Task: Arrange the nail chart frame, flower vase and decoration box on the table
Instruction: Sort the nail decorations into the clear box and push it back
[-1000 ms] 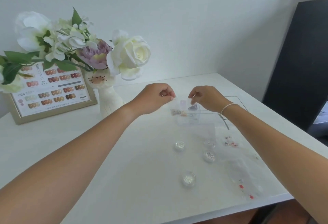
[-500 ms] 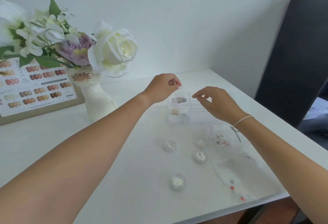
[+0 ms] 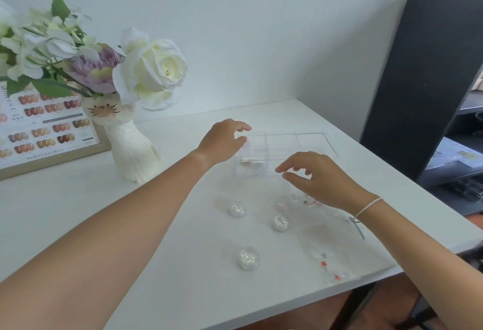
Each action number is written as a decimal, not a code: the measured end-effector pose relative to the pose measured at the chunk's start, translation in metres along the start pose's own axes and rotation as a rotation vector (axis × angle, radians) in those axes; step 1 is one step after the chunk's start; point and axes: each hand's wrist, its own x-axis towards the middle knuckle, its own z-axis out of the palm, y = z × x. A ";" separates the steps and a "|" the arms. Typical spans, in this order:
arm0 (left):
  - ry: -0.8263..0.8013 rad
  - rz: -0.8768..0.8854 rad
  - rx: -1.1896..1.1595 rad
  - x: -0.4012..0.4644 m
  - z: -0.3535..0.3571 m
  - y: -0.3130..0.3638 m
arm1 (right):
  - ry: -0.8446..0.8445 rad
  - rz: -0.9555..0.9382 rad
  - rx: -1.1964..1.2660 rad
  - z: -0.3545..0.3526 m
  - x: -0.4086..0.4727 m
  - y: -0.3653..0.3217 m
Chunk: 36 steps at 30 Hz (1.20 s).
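Our left hand (image 3: 224,139) and right hand (image 3: 317,178) hover with fingers loosely spread over the clear decoration box (image 3: 282,152) at table (image 3: 65,212) centre. At ten o'clock stand the flower vase (image 3: 133,152) and nail chart frame (image 3: 47,131).

The table (image 3: 78,214) under my arms was matt white and smooth. The box (image 3: 283,146) near its far right corner looked like clear glossy plastic. Four little jars (image 3: 248,257) toward the front edge were clear too, with glittery flakes inside. The bags (image 3: 326,248) at the right edge were thin, shiny film. The vase (image 3: 132,146) looked matt and ridged, the flowers (image 3: 154,71) cloth-like, the frame (image 3: 56,156) pale wood.
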 end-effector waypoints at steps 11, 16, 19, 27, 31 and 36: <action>-0.115 0.128 -0.200 -0.098 -0.004 0.008 | -0.214 0.008 0.017 0.008 -0.022 -0.001; -0.208 0.105 -0.172 -0.130 -0.003 0.001 | -0.238 0.017 0.001 0.010 -0.023 -0.002; -0.238 0.136 -0.109 -0.138 -0.001 -0.004 | -0.234 0.014 -0.010 0.010 -0.023 -0.003; -0.188 0.162 -0.049 -0.137 0.003 -0.007 | -0.186 0.004 -0.002 -0.003 -0.018 0.002; -0.184 0.141 -0.080 -0.133 0.005 -0.007 | -0.115 0.017 0.016 -0.018 -0.008 0.005; -0.143 0.139 -0.134 -0.121 0.004 -0.002 | 0.020 0.020 0.041 -0.037 0.017 0.014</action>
